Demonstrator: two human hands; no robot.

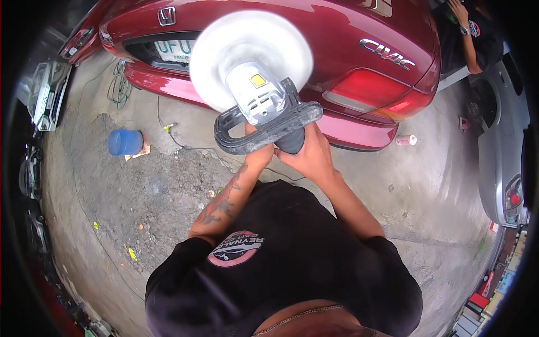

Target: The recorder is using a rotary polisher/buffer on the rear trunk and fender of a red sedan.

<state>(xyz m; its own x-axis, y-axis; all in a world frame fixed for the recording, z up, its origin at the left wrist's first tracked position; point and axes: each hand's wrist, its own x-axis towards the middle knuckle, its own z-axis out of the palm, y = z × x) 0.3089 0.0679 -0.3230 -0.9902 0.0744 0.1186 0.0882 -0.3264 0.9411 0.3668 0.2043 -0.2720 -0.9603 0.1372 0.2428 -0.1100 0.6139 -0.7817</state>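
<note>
I hold a power polisher (255, 95) with a round white wool pad (250, 56) up against the rear of a dark red car (348, 28), just above its bumper (359, 126). The pad looks blurred, as if spinning. My left hand (259, 153) grips the black loop handle (264, 132) from below. My right hand (310, 154) is wrapped around the polisher's black rear grip. Both forearms rise from my black shirt at the lower edge; the left one is tattooed.
A blue plastic container (124, 142) stands on the concrete floor to the left, a small pink can (406, 140) to the right. Cables (118, 84) lie by the bumper. A grey car (499, 146) stands at right, another person (469, 33) behind it. Car parts (48, 92) lie far left.
</note>
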